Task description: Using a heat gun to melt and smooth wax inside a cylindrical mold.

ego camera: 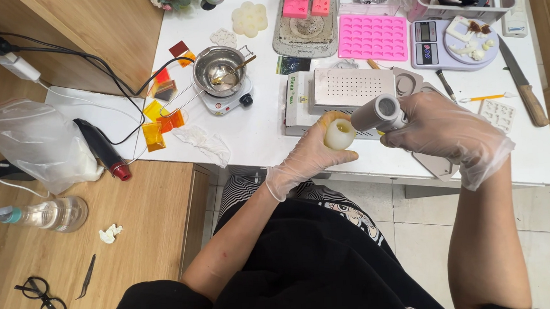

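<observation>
White table (254, 136), taken as landmark. On it: metal pot (219, 70) on a small hot plate, pink mould tray (373, 36), scale (451, 44), knife (523, 82) at its right edge. Above its near edge: left hand (307, 158), gloved, palm up, fingers wrapped round a pale cylindrical candle (339, 133); right hand (448, 133), gloved, clasping a grey tube (378, 113), its end just beside the candle.

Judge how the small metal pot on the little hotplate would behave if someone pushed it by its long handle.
The metal pot would probably slide easily on its hotplate, since nothing visibly locks it there. Its long handle overhangs, so a push there may turn or tip it. The spoon inside would likely rattle or slip.
</observation>
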